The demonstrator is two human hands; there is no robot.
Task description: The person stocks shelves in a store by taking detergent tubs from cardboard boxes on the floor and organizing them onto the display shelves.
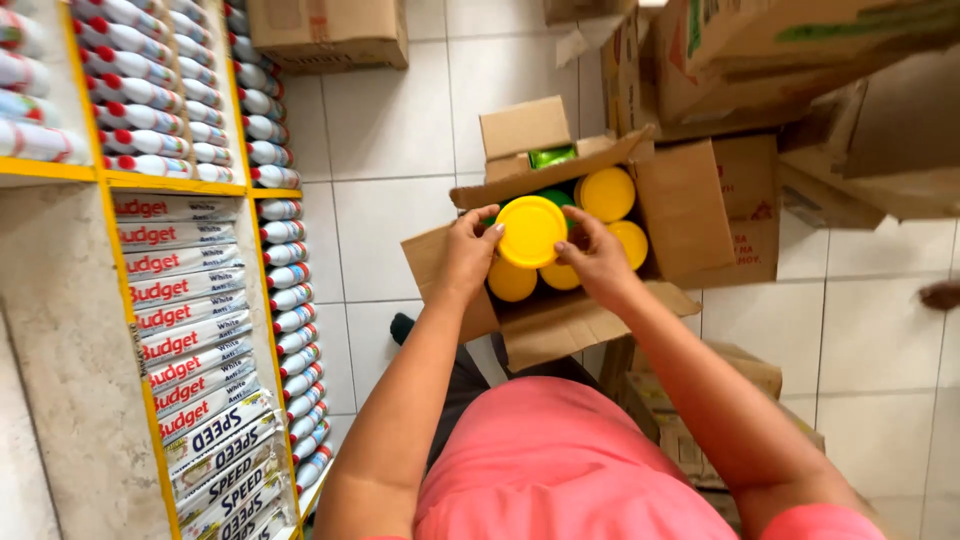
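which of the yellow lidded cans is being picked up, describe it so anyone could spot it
Find the open cardboard box on the white tiled floor, right of the stocked shelves. The can sits at its near left side, between the left hand and right hand. Its yellow lid stands above the other yellow lids and alone is gripped by fingers.

Open cardboard box [560, 325] is packed tight with yellow-lidded containers [607, 193]; no gap between lids for fingers. Both hands, left hand [470, 250] and right hand [598, 258], sit over the raised yellow lid [531, 231], blocking the box's near half. Flaps stand up on all sides, so entry is only from above. Left: shelf [120, 183] stacked full of boxed tubes, no room. Right: stacked cartons [760, 70] crowd close. Bare floor tiles [390, 120] beyond the box give open passage.
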